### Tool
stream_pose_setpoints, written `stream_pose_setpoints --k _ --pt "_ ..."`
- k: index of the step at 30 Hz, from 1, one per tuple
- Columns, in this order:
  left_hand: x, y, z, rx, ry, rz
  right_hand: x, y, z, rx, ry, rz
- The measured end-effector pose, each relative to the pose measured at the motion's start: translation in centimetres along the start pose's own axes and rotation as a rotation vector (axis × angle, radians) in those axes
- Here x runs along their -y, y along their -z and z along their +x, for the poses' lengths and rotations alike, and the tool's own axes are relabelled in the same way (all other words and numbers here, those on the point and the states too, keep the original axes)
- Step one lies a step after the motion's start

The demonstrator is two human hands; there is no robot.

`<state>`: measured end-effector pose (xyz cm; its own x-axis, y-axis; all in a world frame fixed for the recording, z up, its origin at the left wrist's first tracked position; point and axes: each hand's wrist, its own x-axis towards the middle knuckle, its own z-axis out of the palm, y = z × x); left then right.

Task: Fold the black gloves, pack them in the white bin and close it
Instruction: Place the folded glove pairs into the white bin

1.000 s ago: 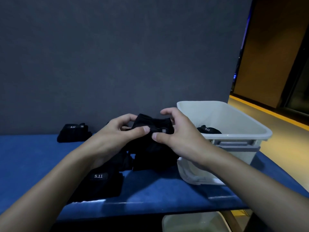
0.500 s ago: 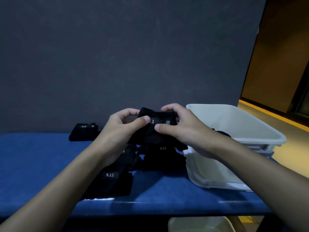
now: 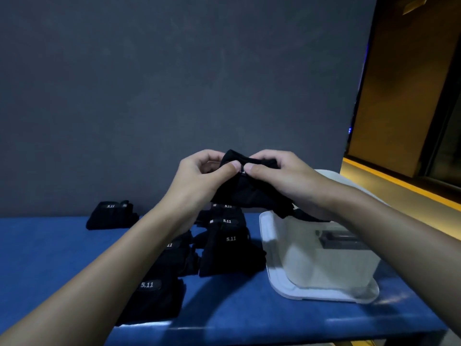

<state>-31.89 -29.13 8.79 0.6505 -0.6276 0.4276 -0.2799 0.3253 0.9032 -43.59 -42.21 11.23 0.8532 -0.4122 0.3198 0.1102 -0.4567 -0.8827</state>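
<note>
Both hands hold one folded black glove (image 3: 249, 191) in the air above the table. My left hand (image 3: 202, 176) pinches its left end and my right hand (image 3: 282, 178) pinches its right end, thumbs nearly touching. The white bin (image 3: 321, 260) stands below my right forearm, open, and my arm hides most of its inside. Several black gloves marked 5.11 lie on the blue table: a stack (image 3: 229, 245) left of the bin, one (image 3: 152, 295) near the front edge, one (image 3: 111, 216) at the back left.
The blue table (image 3: 50, 258) ends at a front edge low in the view. A dark grey wall (image 3: 174, 83) rises right behind it. The white lid (image 3: 287, 288) lies flat under the bin. At the right is a yellow-lit floor (image 3: 411, 191).
Both hands have lifted the glove higher and squeezed it into a tighter fold, thumbs closer together. The view has shifted, so the bin sits farther right.
</note>
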Motion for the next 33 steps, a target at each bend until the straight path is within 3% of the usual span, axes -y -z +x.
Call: stream_pose_setpoints --k 8,16,21,28,33 --pt "1.2 -6.6 4.1 0.061 -0.034 0.029 -0.8 7.3 1.1 -0.038 -0.044 -0.018" --pt "5.8 -10.9 7.4 0.136 0.01 0.206 -4.5 12.7 3.2 0.168 -0.272 -0.211" --pt "6.7 -11.6 8.7 0.166 -0.043 0.293 -5.6 14.5 4.9 0.253 -0.301 -0.317" --pt "7.9 -11.5 9.5 0.224 -0.055 0.639 -8.0 15.1 7.3 0.109 -0.39 -0.474" --pt "8.4 -11.4 9.4 0.267 -0.021 0.624 -11.3 13.6 9.2 0.016 -0.471 -0.57"
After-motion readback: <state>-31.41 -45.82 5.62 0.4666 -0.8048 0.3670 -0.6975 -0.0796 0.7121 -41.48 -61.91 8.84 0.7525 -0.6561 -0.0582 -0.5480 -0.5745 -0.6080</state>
